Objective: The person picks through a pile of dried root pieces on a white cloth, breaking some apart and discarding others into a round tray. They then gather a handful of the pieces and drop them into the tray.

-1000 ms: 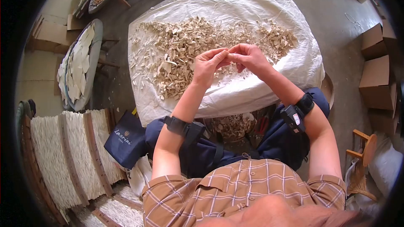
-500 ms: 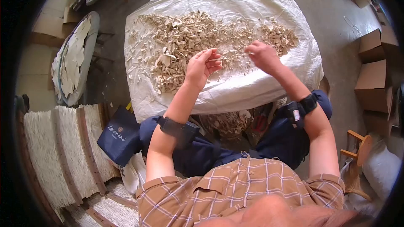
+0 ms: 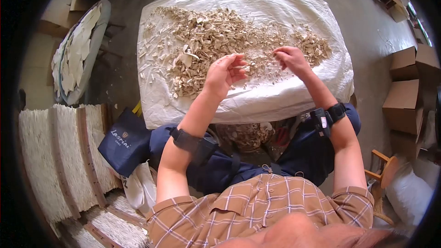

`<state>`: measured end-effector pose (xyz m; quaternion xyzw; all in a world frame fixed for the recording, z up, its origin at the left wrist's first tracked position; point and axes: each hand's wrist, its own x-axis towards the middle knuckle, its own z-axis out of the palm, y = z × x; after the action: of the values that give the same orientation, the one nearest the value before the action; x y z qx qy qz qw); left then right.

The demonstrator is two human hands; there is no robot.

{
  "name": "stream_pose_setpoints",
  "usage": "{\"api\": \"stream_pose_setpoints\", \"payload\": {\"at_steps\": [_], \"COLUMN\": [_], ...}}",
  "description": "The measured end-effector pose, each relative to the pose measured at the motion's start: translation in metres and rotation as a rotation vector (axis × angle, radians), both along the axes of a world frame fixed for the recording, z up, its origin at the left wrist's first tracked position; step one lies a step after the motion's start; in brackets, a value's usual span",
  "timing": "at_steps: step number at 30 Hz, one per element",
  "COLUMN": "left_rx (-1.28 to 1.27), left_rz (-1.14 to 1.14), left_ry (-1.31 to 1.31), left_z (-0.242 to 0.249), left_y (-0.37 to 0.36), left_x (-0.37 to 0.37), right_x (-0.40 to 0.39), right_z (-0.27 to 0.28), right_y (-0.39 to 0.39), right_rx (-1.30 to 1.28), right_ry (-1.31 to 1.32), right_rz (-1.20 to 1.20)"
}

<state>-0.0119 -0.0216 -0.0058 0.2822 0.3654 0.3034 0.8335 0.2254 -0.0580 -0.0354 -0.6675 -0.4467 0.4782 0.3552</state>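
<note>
My left hand hovers over the front edge of a heap of beige, dry-looking chips. Its fingers are curled, with thumb and forefinger together; whatever they may hold is too small to make out. To its right, my right hand is closed in a pinch above thinly scattered bits, and its fingertips show nothing I can name. A smaller pile of chips lies just beyond the right hand. Under all of this is a white cloth spread over the work surface. One larger curved pale piece rests on the heap.
Stacked racks of white sheet-like material stand at the left, beside a navy bag. Behind them leans a round tray with pale flat pieces. Cardboard boxes and a wooden stool are on the right.
The camera view has shifted slightly. My right hand has turned a little, its pinched fingers now pointing left. My left hand stays over the heap's front edge, fingers still curled.
</note>
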Motion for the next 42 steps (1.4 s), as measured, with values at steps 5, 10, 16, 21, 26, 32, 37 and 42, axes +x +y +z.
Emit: {"api": "stream_pose_setpoints", "payload": {"at_steps": [5, 10, 16, 21, 26, 32, 37, 42], "left_rx": [0.112, 0.677, 1.248, 1.2, 1.199, 1.322, 1.368, 1.525], "left_rz": [0.078, -0.165, -0.499, -0.551, -0.553, -0.402, -0.294, -0.232], "left_ry": [0.043, 0.603, 1.167, 1.286, 0.996, 1.021, 1.312, 1.27], "left_z": [0.012, -0.008, -0.025, -0.028, -0.039, -0.037, -0.032, -0.05], "left_y": [0.009, 0.011, -0.009, -0.006, -0.007, 0.004, 0.027, 0.027], "left_x": [-0.01, -0.005, -0.003, -0.012, -0.007, 0.001, 0.001, 0.024], "right_x": [0.05, 0.014, -0.008, 0.011, -0.005, -0.014, -0.052, -0.069], "right_z": [0.003, 0.0, -0.008, -0.002, -0.007, 0.012, -0.003, -0.007], "right_y": [-0.022, -0.035, -0.028, -0.023, -0.034, -0.027, -0.029, -0.023], "right_rx": [0.285, 0.3, 0.35, 0.303, 0.365, 0.357, 0.675, 0.517], "right_ry": [-1.089, -0.895, -0.91, -1.063, -0.958, -0.835, -0.85, -1.086], "right_rz": [-0.034, 0.239, 0.517, 0.201, 0.456, 0.362, 0.678, 0.687]}}
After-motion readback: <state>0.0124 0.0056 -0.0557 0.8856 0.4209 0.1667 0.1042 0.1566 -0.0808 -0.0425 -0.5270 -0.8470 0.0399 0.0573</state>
